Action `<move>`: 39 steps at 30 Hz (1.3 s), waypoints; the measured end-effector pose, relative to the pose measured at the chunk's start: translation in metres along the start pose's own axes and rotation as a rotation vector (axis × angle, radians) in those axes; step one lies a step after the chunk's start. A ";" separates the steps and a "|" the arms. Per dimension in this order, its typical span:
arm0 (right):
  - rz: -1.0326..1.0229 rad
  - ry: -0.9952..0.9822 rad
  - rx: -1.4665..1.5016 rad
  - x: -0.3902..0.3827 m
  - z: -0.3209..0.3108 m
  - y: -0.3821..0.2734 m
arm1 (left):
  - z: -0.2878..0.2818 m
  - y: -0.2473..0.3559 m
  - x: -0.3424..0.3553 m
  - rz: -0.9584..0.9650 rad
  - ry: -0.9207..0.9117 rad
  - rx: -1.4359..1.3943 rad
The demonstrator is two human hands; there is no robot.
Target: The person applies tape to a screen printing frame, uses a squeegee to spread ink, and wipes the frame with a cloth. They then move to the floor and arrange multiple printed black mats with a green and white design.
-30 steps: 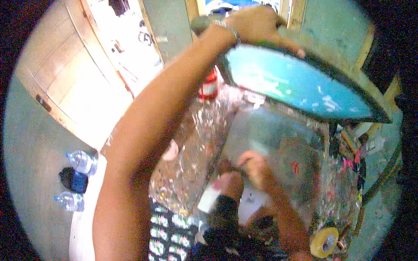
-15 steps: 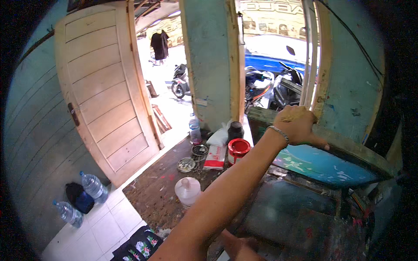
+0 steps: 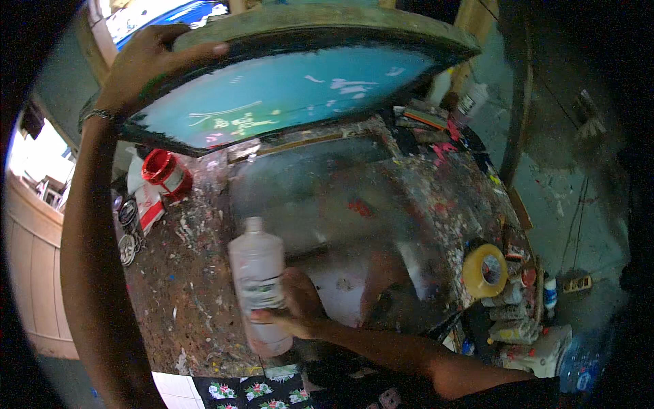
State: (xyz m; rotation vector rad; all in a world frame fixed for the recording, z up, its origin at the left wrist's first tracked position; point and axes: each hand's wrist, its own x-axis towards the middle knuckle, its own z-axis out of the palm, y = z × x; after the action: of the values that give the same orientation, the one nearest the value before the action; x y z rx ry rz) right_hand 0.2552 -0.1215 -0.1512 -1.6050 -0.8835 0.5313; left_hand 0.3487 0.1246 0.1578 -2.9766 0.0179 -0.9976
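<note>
My left hand (image 3: 153,65) is closed over the wooden edge of a silk screen frame (image 3: 327,27), thumb along its near side. The frame is tilted up above the table, and its blue mesh (image 3: 293,88) shows pale and greenish marks. My right hand (image 3: 296,310) wraps round the lower part of a whitish plastic bottle (image 3: 257,262), partly full and with a narrow neck. The bottle is in front of a dark, glossy printing board (image 3: 320,184) that has a red smear.
A red paint tub (image 3: 165,174) stands on the stained table (image 3: 184,300) at left. A roll of yellowish tape (image 3: 485,270) lies at the right edge, with bottles and containers beyond. Floral-printed black cloth (image 3: 252,392) is at the near edge.
The view has swung right and down to the table. My right hand now grips the bottle, which stood apart from it before. My left hand still holds the raised frame.
</note>
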 end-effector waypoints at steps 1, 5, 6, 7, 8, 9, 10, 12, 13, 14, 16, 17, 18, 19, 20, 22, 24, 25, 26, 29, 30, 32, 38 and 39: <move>0.087 0.023 0.133 -0.015 -0.018 0.003 | 0.000 -0.001 0.003 -0.017 0.014 0.025; 0.348 0.138 0.787 -0.034 -0.037 0.021 | 0.001 -0.005 0.009 -0.036 0.055 0.145; 0.421 0.166 0.812 -0.036 -0.036 0.027 | 0.000 -0.005 0.009 -0.036 0.053 0.104; 0.527 0.180 0.845 -0.038 -0.035 0.032 | 0.000 -0.004 0.008 -0.087 0.013 0.080; 0.469 0.194 0.916 -0.039 -0.033 0.036 | -0.001 -0.004 0.007 -0.140 -0.026 0.057; 0.479 0.218 0.968 -0.039 -0.030 0.039 | -0.002 -0.003 0.005 -0.174 -0.098 -0.102; 0.496 0.253 1.033 -0.040 -0.029 0.040 | -0.003 -0.001 0.004 -0.182 -0.112 -0.062; 0.513 0.281 1.060 -0.040 -0.027 0.041 | -0.004 0.002 0.003 -0.166 -0.104 -0.057; 0.501 0.286 1.071 -0.040 -0.028 0.040 | -0.005 0.003 0.002 -0.175 -0.098 -0.027; 0.476 0.288 1.089 -0.039 -0.028 0.038 | -0.005 0.004 0.002 -0.178 -0.099 -0.015; 0.429 0.248 0.929 -0.038 -0.032 0.033 | -0.005 0.006 0.001 -0.202 -0.109 -0.035; 0.383 0.234 0.860 -0.037 -0.033 0.031 | -0.006 0.006 0.002 -0.187 -0.108 -0.026; 0.328 0.196 0.863 -0.035 -0.035 0.028 | -0.006 0.007 0.001 -0.184 -0.121 -0.026; 0.259 0.163 0.874 -0.033 -0.036 0.026 | -0.007 0.007 0.001 -0.197 -0.149 -0.034; 0.191 0.128 0.884 -0.032 -0.037 0.023 | -0.009 0.008 0.001 -0.179 -0.150 -0.017; 0.077 0.189 0.605 -0.025 -0.037 0.018 | -0.010 0.009 0.000 -0.169 -0.164 -0.026; -0.031 0.204 0.290 -0.015 -0.037 0.012 | -0.009 0.010 -0.001 -0.166 -0.147 -0.051; -0.031 0.204 0.103 -0.013 -0.036 0.007 | -0.009 0.010 -0.001 -0.170 -0.131 -0.072; -0.035 0.180 0.011 -0.009 -0.035 0.004 | -0.008 0.011 -0.001 -0.168 -0.165 -0.015; -0.024 0.004 -0.176 0.007 -0.022 -0.008 | -0.012 0.012 0.000 -0.144 -0.161 0.204; -0.024 -0.001 -0.129 0.011 -0.016 -0.011 | -0.014 0.013 -0.001 -0.109 -0.164 0.163; -0.114 -0.004 -0.095 0.029 0.004 -0.014 | -0.018 0.014 -0.001 -0.111 -0.197 0.071; -0.309 0.015 -0.243 0.106 0.073 -0.011 | -0.024 0.020 0.001 -0.109 -0.196 -0.020; -0.295 0.015 -0.288 0.119 0.084 -0.013 | -0.024 0.020 0.003 -0.100 -0.197 -0.020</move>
State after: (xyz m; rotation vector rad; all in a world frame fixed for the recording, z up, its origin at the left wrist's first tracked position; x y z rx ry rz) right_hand 0.2616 0.0242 -0.1430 -1.6917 -1.2033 0.1899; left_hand 0.3368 0.1042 0.1785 -3.1063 -0.1229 -0.7106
